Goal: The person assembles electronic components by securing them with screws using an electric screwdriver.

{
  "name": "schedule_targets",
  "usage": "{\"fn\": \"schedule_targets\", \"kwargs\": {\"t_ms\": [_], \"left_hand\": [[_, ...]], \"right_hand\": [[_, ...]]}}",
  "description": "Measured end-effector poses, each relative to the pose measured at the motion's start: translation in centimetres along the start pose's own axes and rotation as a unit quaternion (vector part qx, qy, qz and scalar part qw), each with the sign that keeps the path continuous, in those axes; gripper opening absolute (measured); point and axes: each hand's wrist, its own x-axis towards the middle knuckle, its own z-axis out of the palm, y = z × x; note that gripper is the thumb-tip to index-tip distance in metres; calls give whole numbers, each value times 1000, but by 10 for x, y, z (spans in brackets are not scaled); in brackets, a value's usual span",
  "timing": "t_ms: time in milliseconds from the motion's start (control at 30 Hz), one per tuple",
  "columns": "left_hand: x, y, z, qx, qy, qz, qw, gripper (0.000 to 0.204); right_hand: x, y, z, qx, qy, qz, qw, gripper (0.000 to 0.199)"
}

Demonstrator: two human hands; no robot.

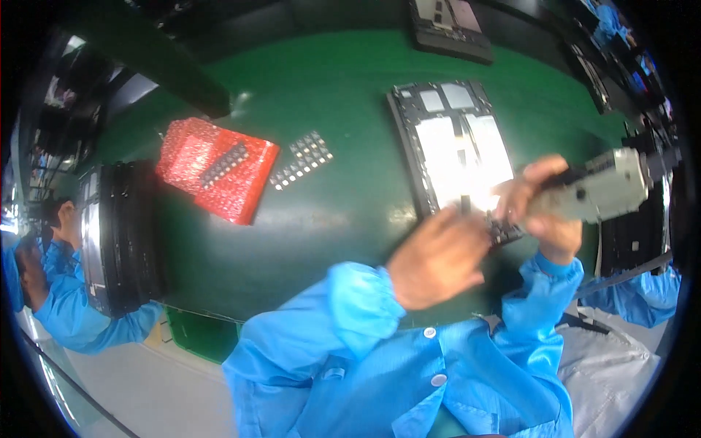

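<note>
A flat device (467,150) lies on the green table in front of me, with silver panels and black parts showing on its upper face. Over its near edge is my left hand (442,259), fingertips at the edge and blurred, so what they hold, if anything, is hidden. My right hand (544,212) is closed around a grey handheld tool that looks like an electric screwdriver (602,188). The tool's thick end points right, and its tip is hidden behind my fingers near the device's near right corner.
Red bubble-wrap bags (252,164) lie left of centre, a strip of small dark parts (223,165) on them and more strips (303,160) beside. A stack of black devices (120,237) stands at left, near another person's blue sleeve (91,321). Another device (453,36) sits at the far edge.
</note>
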Motion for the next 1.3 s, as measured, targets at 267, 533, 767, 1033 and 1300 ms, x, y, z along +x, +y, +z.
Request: {"fn": "schedule_targets", "kwargs": {"t_ms": [267, 533, 767, 1033, 1300], "left_hand": [[-34, -26, -37, 123, -63, -68, 988, 51], [-28, -21, -34, 20, -8, -10, 1000, 57], [-15, -20, -65, 228, 185, 64, 954, 50], [46, -63, -157, 270, 195, -11, 943, 45], [35, -154, -180, 420, 3, -73, 905, 51]], "right_hand": [[-30, -13, -56, -30, -306, 33, 951, 47], [-48, -23, -36, 67, -233, 58, 968, 44], [-26, -8, -39, 86, -276, -95, 953, 42], [-48, 5, -64, 160, -325, 50, 931, 78], [-18, -4, -23, 240, -327, 178, 896, 67]]}}
